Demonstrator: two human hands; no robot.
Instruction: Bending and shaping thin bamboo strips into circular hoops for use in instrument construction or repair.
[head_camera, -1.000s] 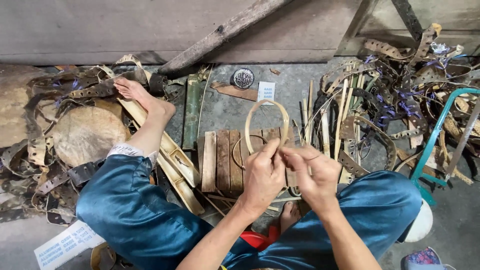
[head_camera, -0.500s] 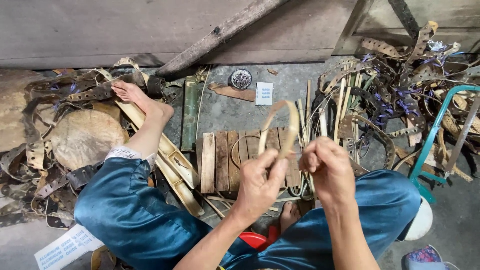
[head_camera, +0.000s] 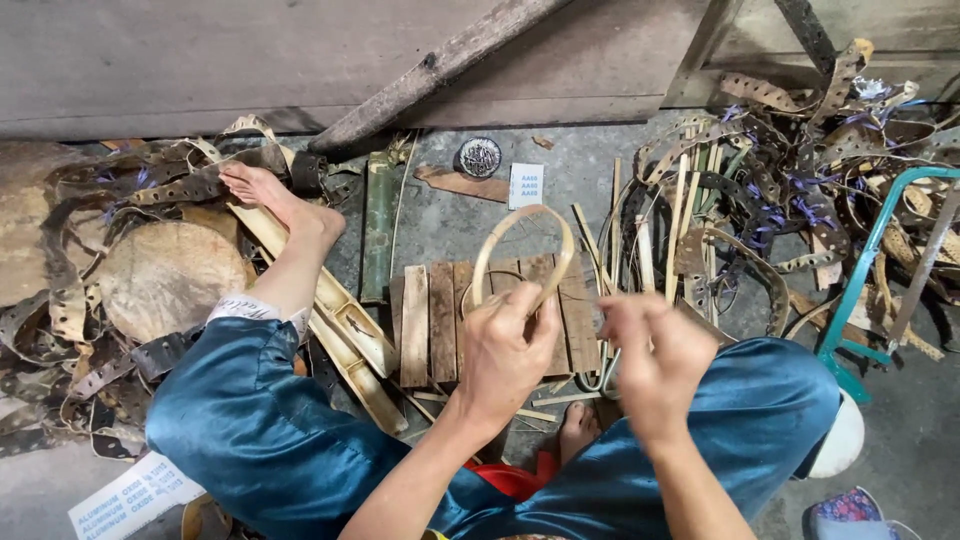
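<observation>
The left hand (head_camera: 507, 345) pinches the bamboo strip loop (head_camera: 520, 245) at its base — loop rising away; right hand (head_camera: 655, 350) beside it, loosely curled, empty.

Two hands in play: the left hand (head_camera: 505, 345) and the right hand (head_camera: 652, 352), with one bent bamboo loop (head_camera: 522, 250) between them at centre. One slatted wooden board (head_camera: 440, 320) lies beneath. At twelve o'clock, one round tin (head_camera: 480, 157) and one white card (head_camera: 526, 185). One green bamboo stalk (head_camera: 378, 235) at eleven. One teal saw frame (head_camera: 868, 270) at three o'clock. Bamboo strips at one o'clock: too many to count.
</observation>
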